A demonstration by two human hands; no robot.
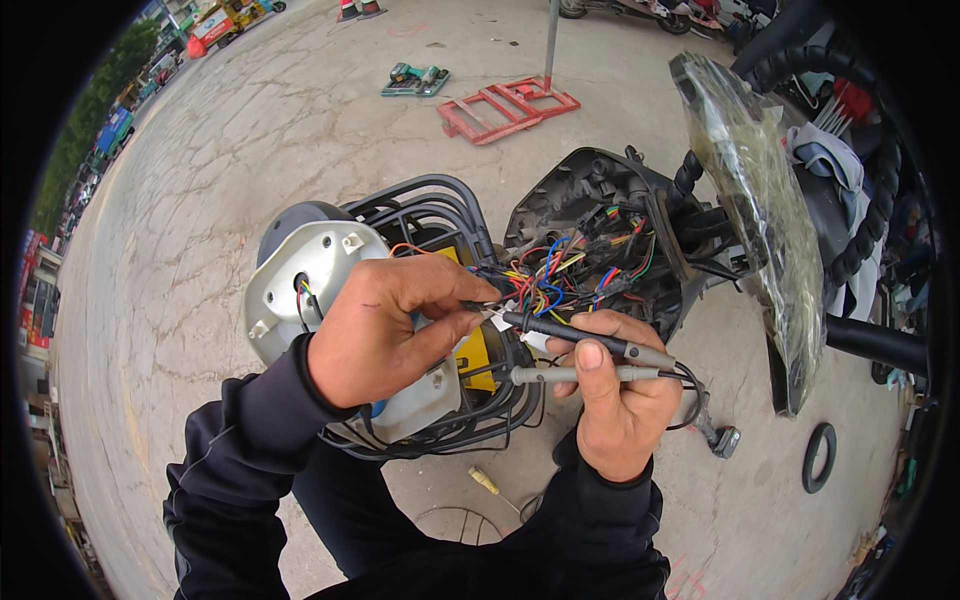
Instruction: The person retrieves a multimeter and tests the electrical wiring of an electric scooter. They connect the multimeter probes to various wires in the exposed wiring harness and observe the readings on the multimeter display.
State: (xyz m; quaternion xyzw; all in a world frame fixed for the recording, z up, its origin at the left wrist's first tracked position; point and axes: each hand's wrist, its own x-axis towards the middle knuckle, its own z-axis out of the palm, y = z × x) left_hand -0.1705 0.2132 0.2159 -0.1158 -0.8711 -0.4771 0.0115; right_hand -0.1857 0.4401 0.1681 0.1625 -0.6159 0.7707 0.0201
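My left hand (400,320) pinches a small dark connector (478,306) among colored wires. My right hand (615,390) grips two multimeter probes: a black one (560,328) with its tip at the connector, and a grey one (535,375) lying lower, pointing left. Around my hands, a tangle of wires (545,275) spills from an open dark scooter front housing (565,190). To the left a white plastic lamp panel (295,260) with wires in its hole rests on a black tube basket (435,195). Part of a yellow object (475,355) shows behind my hands.
A plastic-wrapped panel (735,200) and dark bars rise at the right. A cordless tool (722,438), a black rubber ring (820,455) and a yellow-handled screwdriver (485,482) lie on cracked concrete. Farther off are a red metal frame (480,125), a toolkit (415,92) and parked vehicles.
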